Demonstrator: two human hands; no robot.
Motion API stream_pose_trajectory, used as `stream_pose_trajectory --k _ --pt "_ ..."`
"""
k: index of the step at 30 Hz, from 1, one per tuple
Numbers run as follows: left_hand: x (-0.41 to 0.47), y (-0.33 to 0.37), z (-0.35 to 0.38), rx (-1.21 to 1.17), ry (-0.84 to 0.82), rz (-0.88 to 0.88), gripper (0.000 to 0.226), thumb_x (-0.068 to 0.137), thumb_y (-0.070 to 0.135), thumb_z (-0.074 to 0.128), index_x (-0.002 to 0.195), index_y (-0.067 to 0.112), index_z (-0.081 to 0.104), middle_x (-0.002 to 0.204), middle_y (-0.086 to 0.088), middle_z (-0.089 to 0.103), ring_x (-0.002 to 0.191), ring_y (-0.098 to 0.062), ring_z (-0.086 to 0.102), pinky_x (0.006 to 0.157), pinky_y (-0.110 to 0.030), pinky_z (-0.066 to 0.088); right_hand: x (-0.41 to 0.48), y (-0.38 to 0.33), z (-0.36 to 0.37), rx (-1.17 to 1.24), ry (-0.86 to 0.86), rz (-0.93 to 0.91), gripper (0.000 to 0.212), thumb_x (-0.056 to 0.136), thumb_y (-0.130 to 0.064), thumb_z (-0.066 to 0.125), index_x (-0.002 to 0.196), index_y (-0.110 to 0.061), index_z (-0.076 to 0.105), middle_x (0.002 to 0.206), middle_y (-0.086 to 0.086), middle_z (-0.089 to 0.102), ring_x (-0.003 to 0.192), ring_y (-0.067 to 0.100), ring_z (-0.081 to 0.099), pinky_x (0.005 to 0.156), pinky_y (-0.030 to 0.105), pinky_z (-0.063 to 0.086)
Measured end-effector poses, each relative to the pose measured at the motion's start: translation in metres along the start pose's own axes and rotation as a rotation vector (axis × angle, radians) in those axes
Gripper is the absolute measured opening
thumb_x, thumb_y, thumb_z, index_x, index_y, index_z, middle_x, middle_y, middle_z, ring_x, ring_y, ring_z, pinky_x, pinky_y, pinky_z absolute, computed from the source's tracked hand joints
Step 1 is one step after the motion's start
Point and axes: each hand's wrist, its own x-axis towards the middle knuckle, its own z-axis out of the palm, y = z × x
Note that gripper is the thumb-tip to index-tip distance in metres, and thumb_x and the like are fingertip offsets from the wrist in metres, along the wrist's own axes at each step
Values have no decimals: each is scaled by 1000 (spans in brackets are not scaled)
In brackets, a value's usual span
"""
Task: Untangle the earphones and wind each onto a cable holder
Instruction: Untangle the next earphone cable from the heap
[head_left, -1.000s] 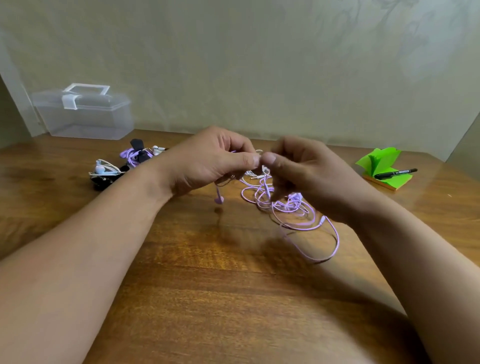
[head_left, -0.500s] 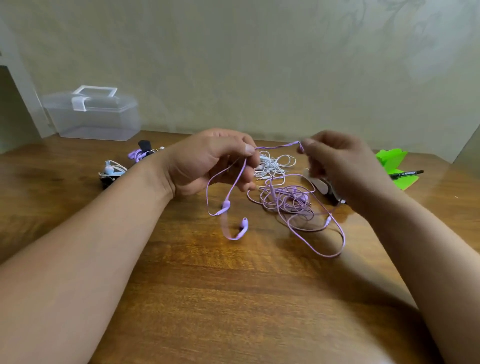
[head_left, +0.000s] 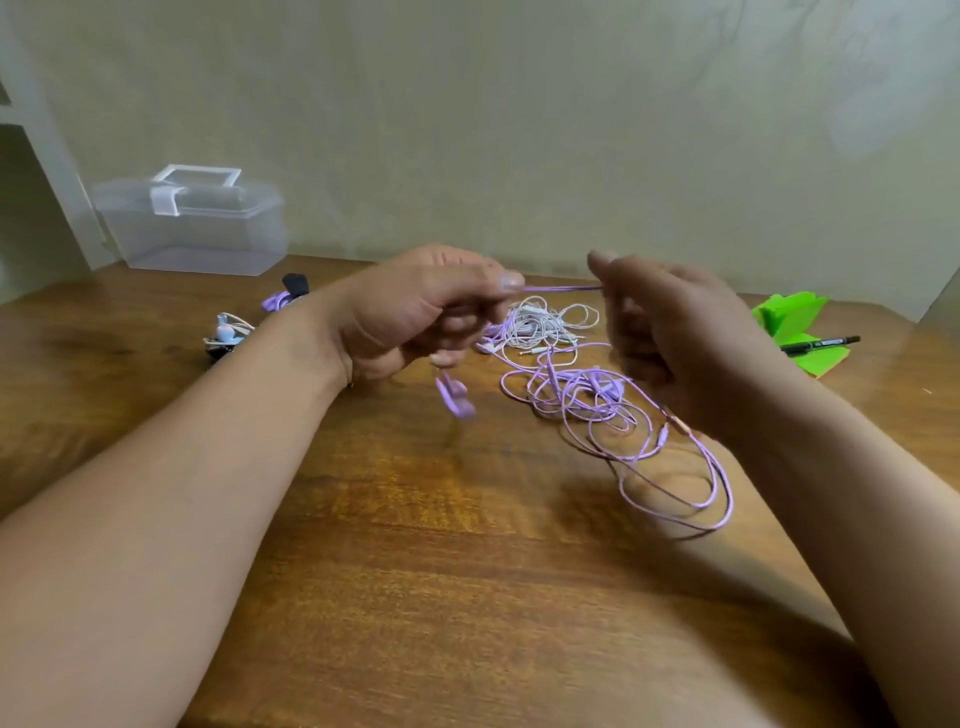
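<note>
Two hands pinch one purple cord (head_left: 561, 287): left hand (head_left: 415, 317) and right hand (head_left: 670, 338) hold a short run taut above the table (head_left: 415, 571), the rest heaped below beside the white set (head_left: 540, 325). Pull harder and I'd expect those loops to cinch, or drag the white set along.

Soft, dim light; hands (head_left: 545, 332) motion-blurred; wide-angle bending at edges.

buds of purple earphones (head_left: 456, 399) blurred under L hand (head_left: 415, 317), R hand (head_left: 670, 338) blurry
</note>
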Motion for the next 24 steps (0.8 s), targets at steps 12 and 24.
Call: stream_pose_trajectory --k 12,24 --pt "-5 7 16 466 26 19 22 98 28 63 83 12 66 57 -1 38 49 -18 31 48 -29 31 -12 6 20 -118 -237 -32 27 109 -35 52 107 -13 68 85 4 71 68 18 67 76 44 59" --pt "-1 -5 16 137 -148 -104 16 103 15 58 106 0 64 86 -13 72 69 -22 64 66 -28 59 5 6 -19 -389 -4 -176 23 100 -29 69 92 -9 68 47 -13 44 39 3 33 38 12 26"
